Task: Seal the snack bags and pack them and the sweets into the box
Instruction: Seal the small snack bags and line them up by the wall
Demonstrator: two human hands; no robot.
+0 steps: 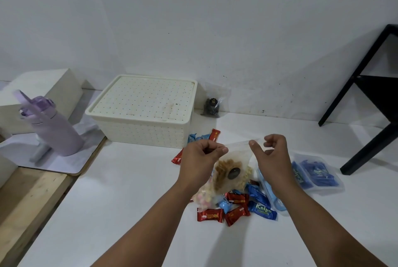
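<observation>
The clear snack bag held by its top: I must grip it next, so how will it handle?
The snack bag is thin clear film, so probably floppy and slippery. Its snacks hang low beneath the left hand and right hand, so it likely sags and swings. The contents look light and crushable.

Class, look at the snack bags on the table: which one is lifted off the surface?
The clear bag of brown snacks, held up by its top edge between the left hand and right hand; the others lie on the table.

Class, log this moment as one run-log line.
step: sealing | hands: both pinch bag top | box: lid on | sweets: on table
</observation>
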